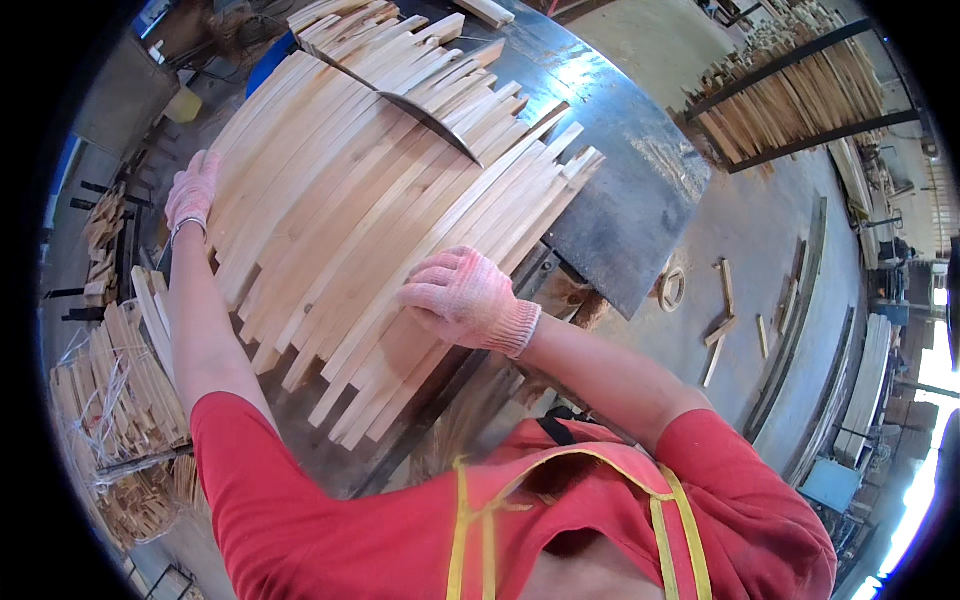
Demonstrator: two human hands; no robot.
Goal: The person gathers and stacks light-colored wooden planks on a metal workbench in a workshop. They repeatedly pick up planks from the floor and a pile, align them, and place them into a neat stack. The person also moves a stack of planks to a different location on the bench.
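Observation:
A wide row of pale wooden strips, their ends uneven, lies side by side on the metal saw table. A curved saw blade stands up among the strips toward the far side. My left hand, in a pinkish knit glove, grips the outer left edge of the row; its fingertips are partly hidden. My right hand, gloved alike, is closed with curled fingers over the near right edge, pressing on the strips. What lies under its fingers is hidden.
A black metal rack packed with wood pieces stands at the far right. Bundled strips lie at the near left. Wood offcuts and a tape-like ring lie on the floor to the right. Long boards line the right side.

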